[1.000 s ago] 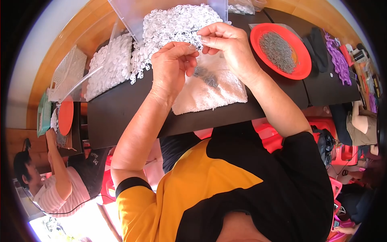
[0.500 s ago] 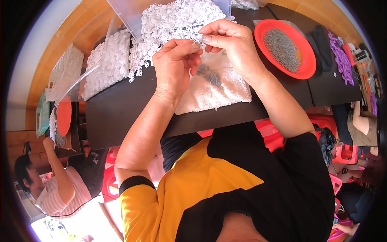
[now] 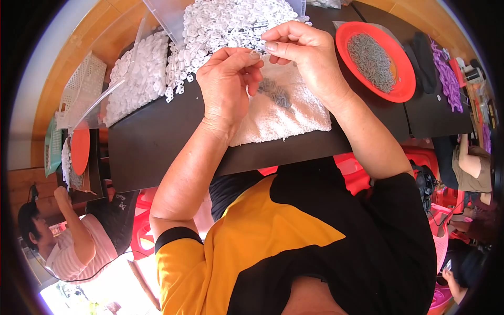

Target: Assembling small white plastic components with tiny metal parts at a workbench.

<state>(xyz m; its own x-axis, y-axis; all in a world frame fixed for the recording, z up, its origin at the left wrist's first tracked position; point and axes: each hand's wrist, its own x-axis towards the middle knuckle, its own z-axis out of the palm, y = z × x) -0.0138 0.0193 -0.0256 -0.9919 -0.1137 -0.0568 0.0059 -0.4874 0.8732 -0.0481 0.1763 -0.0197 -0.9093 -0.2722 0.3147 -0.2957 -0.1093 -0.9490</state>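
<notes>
Both hands are raised close together over a pale towel point(image 3: 299, 118), with small grey metal pins point(image 3: 275, 94) heaped on it. My left hand point(image 3: 228, 79) is closed, thumb against the forefinger; anything in the pinch is too small to make out. Just to its right, my right hand point(image 3: 312, 60) also pinches thumb and forefinger, and what sits between those tips cannot be named. Directly beyond the hands spreads a pile of small white plastic clips point(image 3: 231, 26), each with a hole. A red plate point(image 3: 407, 79) holding many grey pins point(image 3: 370, 60) lies to the right.
A second heap of white pieces point(image 3: 137, 79) lies at the left beside a clear plastic bin point(image 3: 163, 18). The dark table point(image 3: 157, 147) has its edge near my body. Purple strips point(image 3: 446, 79) lie far right. Another person point(image 3: 81, 244) works at the left.
The view has shifted slightly. My hands keep almost the same pinched pose, their fingertips still close together above the towel.
</notes>
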